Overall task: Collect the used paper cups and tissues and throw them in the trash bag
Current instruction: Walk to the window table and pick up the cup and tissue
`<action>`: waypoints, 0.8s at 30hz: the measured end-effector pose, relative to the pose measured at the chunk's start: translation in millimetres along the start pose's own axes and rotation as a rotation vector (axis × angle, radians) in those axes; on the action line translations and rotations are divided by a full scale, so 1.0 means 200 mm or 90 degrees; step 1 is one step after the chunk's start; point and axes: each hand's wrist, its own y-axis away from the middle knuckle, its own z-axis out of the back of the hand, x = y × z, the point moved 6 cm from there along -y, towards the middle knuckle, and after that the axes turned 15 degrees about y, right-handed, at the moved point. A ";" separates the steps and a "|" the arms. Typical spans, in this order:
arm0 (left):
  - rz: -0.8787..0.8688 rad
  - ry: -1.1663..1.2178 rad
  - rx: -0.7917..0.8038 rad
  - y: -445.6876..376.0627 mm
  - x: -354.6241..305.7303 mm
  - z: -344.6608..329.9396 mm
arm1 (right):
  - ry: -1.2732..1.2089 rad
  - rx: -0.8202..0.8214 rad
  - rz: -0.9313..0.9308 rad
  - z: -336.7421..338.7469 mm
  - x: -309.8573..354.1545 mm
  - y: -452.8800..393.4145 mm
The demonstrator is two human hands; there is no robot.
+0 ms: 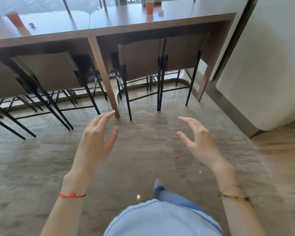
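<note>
1. Polished stone-look floor (pixel 143 150) fills most of my view, with a long wooden counter (pixel 160 23) running across the top and a pale wall (pixel 271 65) at the right.
2. Upholstered stools with thin black legs (pixel 140 60) are tucked under the counter; I can see several of them.
3. On the counter I see two orange paper cups: the right cup (pixel 149 8) stands upright near the far edge, and the left cup (pixel 15 19) sits far over at the left end, looking tilted by the wide lens.
4. Just beside each cup lies a small dark scrap, one near the left cup (pixel 31 25) and one near the right cup (pixel 161 11); I cannot tell what they are.
5. My left hand (pixel 94 142) hangs in the air above the floor, fingers spread and relaxed, grasping nothing. A red string bracelet (pixel 71 195) circles that wrist.
6. My right hand (pixel 199 138) is likewise released, fingers loosely extended, holding nothing, with a gold bracelet (pixel 233 195) on its wrist.
7. Both hands are well apart from the cups.
8. At the bottom I see a pale blue striped shirt (pixel 160 218) and a jeans leg (pixel 174 198).
</note>
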 end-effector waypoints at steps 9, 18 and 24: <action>0.007 0.007 -0.067 -0.93 0.16 -0.14 | 0.024 -0.027 0.057 0.09 -0.14 -1.12; -0.004 0.017 -0.056 -1.87 0.55 -0.34 | 0.000 -0.034 0.064 -0.12 -0.32 -2.10; -0.028 0.012 -0.064 -2.61 0.72 -0.35 | 0.000 -0.065 0.068 -0.11 -0.36 -2.84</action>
